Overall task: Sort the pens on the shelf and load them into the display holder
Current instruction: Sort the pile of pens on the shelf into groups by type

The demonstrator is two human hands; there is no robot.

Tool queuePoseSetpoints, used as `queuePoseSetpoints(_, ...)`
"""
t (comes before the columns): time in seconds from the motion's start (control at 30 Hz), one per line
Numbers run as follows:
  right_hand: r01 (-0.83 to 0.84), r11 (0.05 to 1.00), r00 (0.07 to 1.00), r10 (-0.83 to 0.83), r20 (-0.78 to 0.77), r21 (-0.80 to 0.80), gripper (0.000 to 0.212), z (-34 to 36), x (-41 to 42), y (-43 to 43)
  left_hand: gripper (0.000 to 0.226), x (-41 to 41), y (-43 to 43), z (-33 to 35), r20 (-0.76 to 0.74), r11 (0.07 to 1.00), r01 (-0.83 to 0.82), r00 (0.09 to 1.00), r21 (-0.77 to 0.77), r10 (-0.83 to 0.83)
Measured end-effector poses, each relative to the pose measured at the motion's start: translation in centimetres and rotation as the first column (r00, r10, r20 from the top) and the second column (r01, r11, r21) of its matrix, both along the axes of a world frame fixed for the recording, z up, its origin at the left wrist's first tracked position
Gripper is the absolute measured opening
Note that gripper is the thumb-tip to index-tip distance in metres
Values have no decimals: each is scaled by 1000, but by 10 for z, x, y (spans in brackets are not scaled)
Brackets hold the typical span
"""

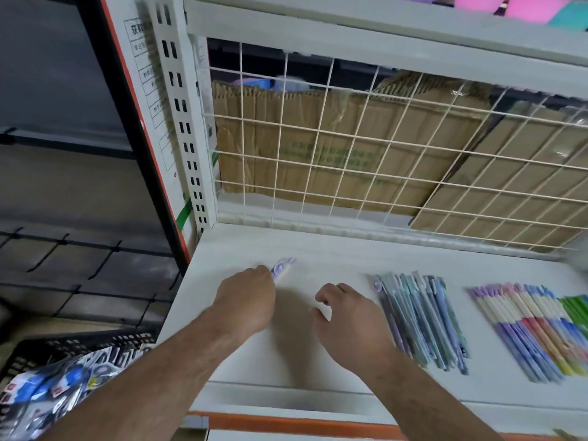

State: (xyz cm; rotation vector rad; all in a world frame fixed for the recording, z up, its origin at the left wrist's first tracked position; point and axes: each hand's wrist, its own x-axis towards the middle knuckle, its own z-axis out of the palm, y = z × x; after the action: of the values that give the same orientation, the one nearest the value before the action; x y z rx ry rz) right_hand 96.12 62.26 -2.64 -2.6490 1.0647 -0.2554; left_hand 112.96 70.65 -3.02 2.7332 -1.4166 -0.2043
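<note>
Head view: I am looking down on a white shelf [318,246], with both of the person's forearms reaching in from below.
left hand [246,300]: I see it knuckles up at the left part of the shelf, fingers curled down and clamped on a purple pen.
purple pen [281,268]: purple and white; its end sticks out past the fingertips towards the back of the shelf. It is too blurred for me to say whether it is one pen or more.
right hand [346,316]: just right of the left hand and apart from it, fingers loosely curled, holding nothing. It sits just beside the teal pens.
teal pens [420,319]: a packed bundle lying flat on the shelf, all aligned the same way.
pastel pens [525,329]: a second row further right, purple, cream, pink and blue, lying side by side.
green pens [576,307]: at the right edge, touching the pastel row.
wire grid [350,148]: white mesh standing upright along the back of the shelf.
cardboard boxes [302,144]: brown, behind the mesh.
black crate [79,345]: lower left, below shelf level, holding blue and white packets [47,393].
</note>
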Motion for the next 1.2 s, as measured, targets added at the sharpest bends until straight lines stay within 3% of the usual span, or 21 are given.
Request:
queuePoseSetpoints(0.13, -21, 1000, 1000, 21, -4, -16, 26, 0, -18, -5, 7, -16, -8, 3, -19, 1000, 31, 999, 3, -31)
queuePoseSetpoints(0.17, -28, 1000, 1000, 28, 9, -11, 26, 0, -24, -7, 5, -21, -11, 6, -87, 1000, 16, 996, -13, -17)
queuePoseSetpoints(0.23, -33, 999, 999, 32, 34, 16, 26, 1, -35, -11, 21, -30, -20, 12, -311, 997, -27, 950, -74, 3)
queuePoseSetpoints(0.33, -26, 993, 995, 14, 103, 115, 21, 7, -53, -20, 35, -57, -34, 23, -705, 961, -186, 709, -203, -12)
queuePoseSetpoints(0.43, -26, 959, 971, -43, 234, 283, 20, 13, -76, -33, 29, -94, -48, 29, -865, 908, -344, 501, -239, -39)
queuePoseSetpoints(0.57, -25, 901, 948, -116, 297, 432, 19, 20, -116, -53, 29, -149, -70, 32, -924, 872, -432, 377, -231, -58)
queuePoseSetpoints(0.9, -5, 847, 929, -193, 315, 532, 9, 23, -229, -100, 28, -268, -121, 26, -948, 861, -452, 304, -232, -96)
queuePoseSetpoints(1.03, 41, 857, 927, -225, 301, 514, 12, 18, -264, -115, 19, -299, -135, 20, -956, 847, -480, 274, -229, -104)
queuePoseSetpoints(1.2, 214, 915, 923, -303, 235, 341, 7, 15, -294, -142, 18, -316, -145, 17, -960, 833, -511, 268, -212, -80)
